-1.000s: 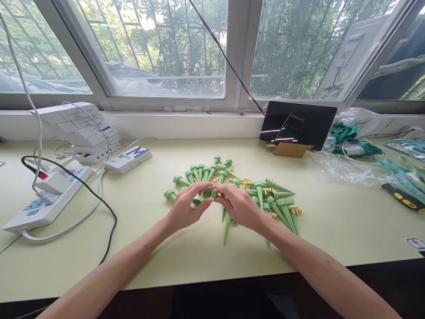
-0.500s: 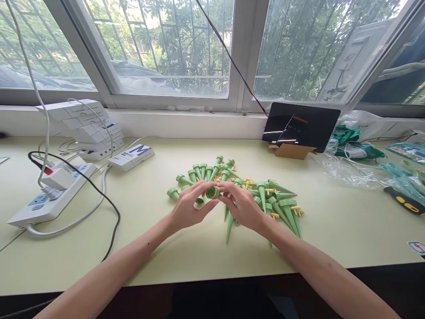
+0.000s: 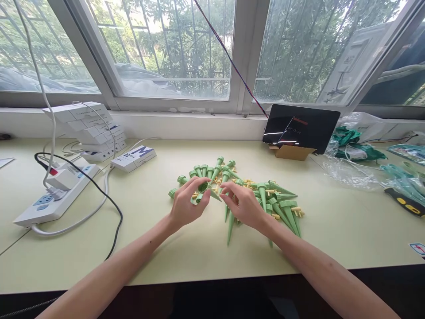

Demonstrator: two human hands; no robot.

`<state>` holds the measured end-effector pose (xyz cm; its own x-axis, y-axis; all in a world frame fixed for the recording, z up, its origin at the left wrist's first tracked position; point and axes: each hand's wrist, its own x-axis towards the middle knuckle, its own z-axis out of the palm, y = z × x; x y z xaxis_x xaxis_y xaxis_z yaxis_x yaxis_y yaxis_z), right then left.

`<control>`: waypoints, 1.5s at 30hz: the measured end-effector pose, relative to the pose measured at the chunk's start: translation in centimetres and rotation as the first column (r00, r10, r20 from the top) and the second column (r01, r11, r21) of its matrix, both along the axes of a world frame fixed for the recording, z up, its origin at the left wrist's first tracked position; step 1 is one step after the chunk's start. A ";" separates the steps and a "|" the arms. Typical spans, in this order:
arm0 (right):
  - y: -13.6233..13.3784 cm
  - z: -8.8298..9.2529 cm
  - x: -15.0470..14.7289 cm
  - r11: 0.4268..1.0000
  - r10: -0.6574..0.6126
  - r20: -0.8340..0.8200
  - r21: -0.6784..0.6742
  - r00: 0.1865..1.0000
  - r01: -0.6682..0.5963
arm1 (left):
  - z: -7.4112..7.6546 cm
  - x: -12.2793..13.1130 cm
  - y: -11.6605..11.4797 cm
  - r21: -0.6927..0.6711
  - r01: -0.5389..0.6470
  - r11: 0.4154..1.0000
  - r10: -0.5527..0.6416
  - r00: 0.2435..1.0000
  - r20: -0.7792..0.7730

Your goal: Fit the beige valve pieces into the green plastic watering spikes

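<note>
My left hand point(image 3: 187, 199) grips a green plastic watering spike point(image 3: 214, 195) between thumb and fingers. Its wide, hollow end sits in the grip, and the tapered tip points right and slightly down. Just right of that tip is my right hand point(image 3: 244, 204), thumb and fingertips curved and a little apart, with nothing visible in them. Several green spikes with ribbed caps point(image 3: 262, 190) lie in a loose pile behind and under the hands. Small yellow valve pieces point(image 3: 298, 212) are scattered among them, some sticking out from the spikes' sides.
At the left are a white power strip point(image 3: 56, 199) with cables, stacked white boxes point(image 3: 96, 128) and one separate box point(image 3: 133, 158). A dark tablet point(image 3: 302, 128) leans on a cardboard stand at the back. Plastic bags point(image 3: 352, 170) and a black-yellow tool handle point(image 3: 403, 201) lie right.
My right hand's fingers have come off the spike. The left hand has turned it from its open end facing me to its tip pointing right.
</note>
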<state>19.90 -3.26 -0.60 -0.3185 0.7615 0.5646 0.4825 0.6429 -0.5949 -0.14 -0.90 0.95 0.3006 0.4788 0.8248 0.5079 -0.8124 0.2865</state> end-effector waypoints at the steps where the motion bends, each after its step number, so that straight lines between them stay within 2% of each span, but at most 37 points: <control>1: 0.0 0.0 0.0 1.000 -0.003 0.027 0.007 1.000 0.003 | 0.0 0.0 0.0 -0.003 -0.026 1.000 0.026 1.000 0.008; 6: -0.2 0.1 -0.1 0.992 0.051 0.298 0.099 0.953 -0.084 | 0.2 0.1 -0.1 -0.005 -0.084 0.996 0.084 0.996 0.014; 11: -0.5 0.3 -0.2 0.992 0.075 0.503 0.053 0.861 -0.118 | 0.2 0.4 -0.2 -0.009 -0.082 0.997 0.082 0.997 -0.001; 23: -1.4 1.0 0.6 0.987 0.056 0.662 0.076 0.747 -0.141 | -0.1 0.3 0.0 0.006 -0.064 0.998 0.064 0.998 -0.010; 25: -1.7 1.2 0.6 0.987 -0.007 0.656 0.127 0.755 -0.101 | 0.0 0.3 0.0 0.008 -0.054 0.999 0.054 0.999 -0.010; 29: -1.7 1.5 0.2 0.981 -0.156 0.579 0.183 0.800 0.059 | 0.0 0.4 -0.1 0.005 -0.048 0.999 0.048 0.999 -0.005; 34: -1.3 1.2 -0.9 0.974 -0.228 0.636 0.155 0.737 0.167 | 0.0 0.3 0.0 -0.014 -0.053 0.998 0.053 0.999 -0.007; 39: -1.4 0.1 -1.5 0.972 -0.235 0.738 0.179 0.633 0.151 | -0.1 0.3 0.0 -0.018 -0.057 0.998 0.056 0.998 -0.011; 45: -1.5 -0.5 -0.7 0.971 -0.235 0.740 0.214 0.631 0.110 | 0.0 0.4 -0.1 0.004 -0.047 0.999 0.047 0.999 -0.011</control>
<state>19.22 -4.77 -1.05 -0.5511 0.7832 0.2879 0.8318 0.5430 0.1151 0.30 -0.99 1.00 0.2873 0.4898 0.8232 0.5484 -0.7887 0.2779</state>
